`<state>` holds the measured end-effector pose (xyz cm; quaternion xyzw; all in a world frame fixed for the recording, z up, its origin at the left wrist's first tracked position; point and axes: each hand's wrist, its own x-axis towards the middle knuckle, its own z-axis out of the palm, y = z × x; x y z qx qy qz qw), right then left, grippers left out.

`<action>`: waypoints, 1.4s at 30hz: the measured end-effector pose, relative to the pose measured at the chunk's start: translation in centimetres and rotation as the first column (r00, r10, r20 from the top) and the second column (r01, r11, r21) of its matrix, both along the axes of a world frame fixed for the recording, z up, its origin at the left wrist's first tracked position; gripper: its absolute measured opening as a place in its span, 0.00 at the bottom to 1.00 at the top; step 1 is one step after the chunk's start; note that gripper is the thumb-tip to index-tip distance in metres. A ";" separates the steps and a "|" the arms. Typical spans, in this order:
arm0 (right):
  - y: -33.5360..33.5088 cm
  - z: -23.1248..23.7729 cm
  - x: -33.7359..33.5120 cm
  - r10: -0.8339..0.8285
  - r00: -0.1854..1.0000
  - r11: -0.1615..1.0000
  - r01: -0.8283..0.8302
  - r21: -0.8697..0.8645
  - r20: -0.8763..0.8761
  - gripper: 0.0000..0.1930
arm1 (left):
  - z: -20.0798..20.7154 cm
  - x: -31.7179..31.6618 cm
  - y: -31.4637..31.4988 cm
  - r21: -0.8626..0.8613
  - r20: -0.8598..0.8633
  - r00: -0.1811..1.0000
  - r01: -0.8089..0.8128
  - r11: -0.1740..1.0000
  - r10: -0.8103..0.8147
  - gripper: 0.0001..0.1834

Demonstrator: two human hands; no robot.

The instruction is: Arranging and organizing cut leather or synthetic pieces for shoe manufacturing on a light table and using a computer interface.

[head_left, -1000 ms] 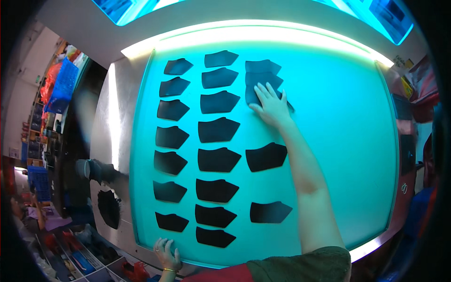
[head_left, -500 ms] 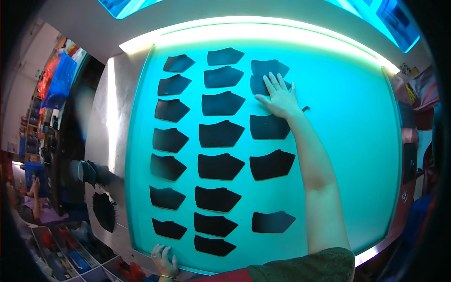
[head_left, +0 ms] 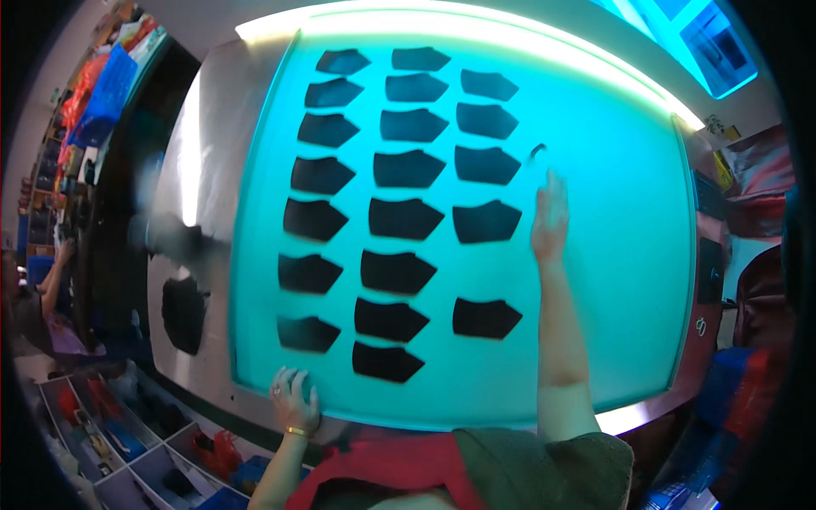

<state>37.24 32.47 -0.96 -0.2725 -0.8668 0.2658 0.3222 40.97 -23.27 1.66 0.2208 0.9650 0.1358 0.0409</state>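
Note:
Flat dark pieces, each with one pointed end, lie in three columns on the glowing turquoise tabletop (head_left: 612,280). My right hand (head_left: 551,219) is just right of the right column, fingers stretched out together and nothing visible in it. Closest to it is a pointed piece (head_left: 487,221); a wider gap lies between that one and the lowest piece (head_left: 487,318) of the column. Beyond my fingertips is a small curved dark strip (head_left: 536,153). At the near left edge of the table my left hand (head_left: 295,398) rests with fingers slightly bent and apart, holding nothing.
Left of the tabletop, a metal side surface (head_left: 217,110) carries a ragged dark pad (head_left: 184,316). Divided trays (head_left: 140,463) with red and blue items stand at lower left. Another person's arm (head_left: 56,276) shows at far left. A bright light strip (head_left: 476,19) borders the far edge.
My right hand has lifted off the upper pieces of the right column and moved right and nearer. Those pieces now lie separate. The whole view has shifted; my left hand stays at the edge.

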 end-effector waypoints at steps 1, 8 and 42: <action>-3.6 0.4 2.9 0.015 0.991 1.000 -0.015 0.001 0.132 0.27 | 0.2 -0.1 0.0 0.019 -0.021 1.000 0.002 1.000 -0.001 0.21; -18.8 -1.8 13.0 0.050 0.736 0.938 -0.267 0.222 0.675 0.29 | -0.3 -0.1 -1.9 0.075 -0.075 0.997 0.040 0.996 -0.034 0.19; -42.5 7.0 14.5 0.327 0.822 0.937 -0.216 -0.276 0.466 0.20 | 5.2 -22.9 -29.2 -0.166 -0.113 0.780 0.596 0.786 -0.615 0.49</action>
